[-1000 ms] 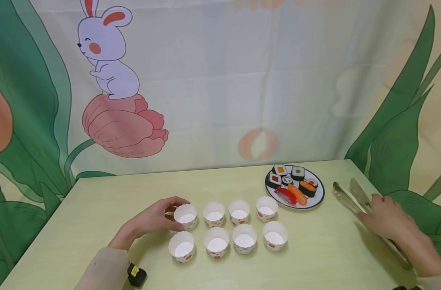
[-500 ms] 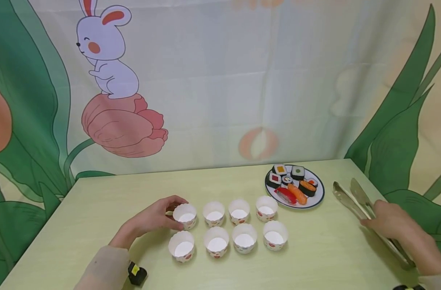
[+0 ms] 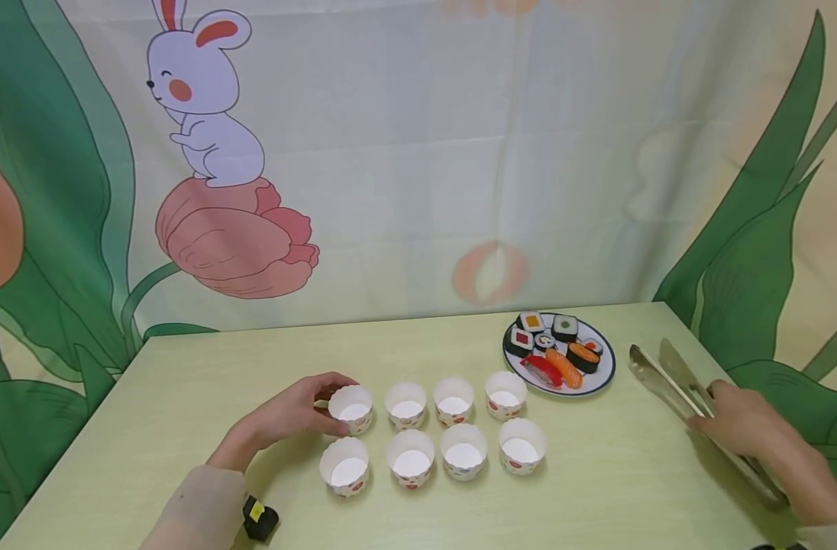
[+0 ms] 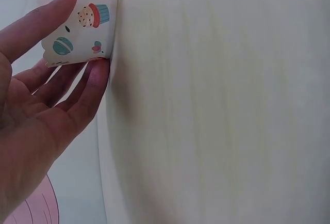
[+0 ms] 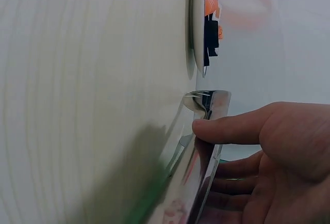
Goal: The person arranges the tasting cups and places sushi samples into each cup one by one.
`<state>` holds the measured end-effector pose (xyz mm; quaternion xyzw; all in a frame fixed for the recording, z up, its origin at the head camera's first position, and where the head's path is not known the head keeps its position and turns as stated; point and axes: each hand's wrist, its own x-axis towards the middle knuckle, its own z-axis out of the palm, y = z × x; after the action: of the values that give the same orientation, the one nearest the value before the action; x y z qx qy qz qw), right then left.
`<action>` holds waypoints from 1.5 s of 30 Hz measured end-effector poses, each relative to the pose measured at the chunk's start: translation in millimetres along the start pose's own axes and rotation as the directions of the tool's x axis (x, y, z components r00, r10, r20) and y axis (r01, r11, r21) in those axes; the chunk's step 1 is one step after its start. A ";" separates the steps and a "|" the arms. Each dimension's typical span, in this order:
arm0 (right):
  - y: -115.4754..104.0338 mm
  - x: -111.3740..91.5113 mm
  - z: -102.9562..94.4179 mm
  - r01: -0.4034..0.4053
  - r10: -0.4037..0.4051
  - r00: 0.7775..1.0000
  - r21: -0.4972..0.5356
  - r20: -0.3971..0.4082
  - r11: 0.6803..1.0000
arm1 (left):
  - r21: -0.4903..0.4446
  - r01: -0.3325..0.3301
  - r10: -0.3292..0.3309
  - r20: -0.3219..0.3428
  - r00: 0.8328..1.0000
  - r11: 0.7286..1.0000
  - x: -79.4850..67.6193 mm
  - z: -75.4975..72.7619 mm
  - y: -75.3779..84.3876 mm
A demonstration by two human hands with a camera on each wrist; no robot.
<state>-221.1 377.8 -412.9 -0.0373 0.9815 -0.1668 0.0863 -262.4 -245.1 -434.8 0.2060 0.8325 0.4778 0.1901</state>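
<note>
Moved since one second ago: my right hand, slightly farther from the sushi plate. It grips metal tongs right of the plate; rigid, probably slick. My left hand, thumb opposing fingers, pinches a paper baking cup left of the plate: likely light, crushable, best held low.

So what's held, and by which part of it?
Left grip: leftmost back-row cup, by its outer wall. Right grip: metal tongs, partway along their arms.
</note>
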 end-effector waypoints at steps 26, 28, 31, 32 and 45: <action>-3.4 -3.8 2.2 0.034 -0.032 0.985 0.008 -0.167 0.999 | 0.009 0.023 -0.023 -0.003 1.000 1.000 0.6 -0.3 -1.0; -5.1 -4.5 1.9 0.032 -0.029 0.983 0.013 -0.184 0.999 | 0.014 0.024 -0.024 -0.004 1.000 1.000 0.7 -0.4 -0.7; -7.6 -5.7 1.3 0.035 -0.029 0.978 0.024 -0.207 0.999 | 0.023 0.025 -0.025 -0.007 1.000 0.999 1.3 -0.5 -0.3; -8.1 -6.0 0.9 0.033 -0.027 0.977 0.029 -0.211 0.999 | 0.025 0.025 -0.025 -0.007 1.000 0.999 1.4 -0.5 -0.1; -20.3 -10.3 0.4 0.117 -0.113 0.931 -0.008 -0.347 0.993 | 0.032 0.018 -0.017 -0.007 1.000 0.999 1.7 -0.7 -1.1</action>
<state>-210.1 359.6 -404.9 -0.0640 0.9764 -0.1815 -0.0977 -264.4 -245.2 -435.6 0.2000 0.8425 0.4636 0.1880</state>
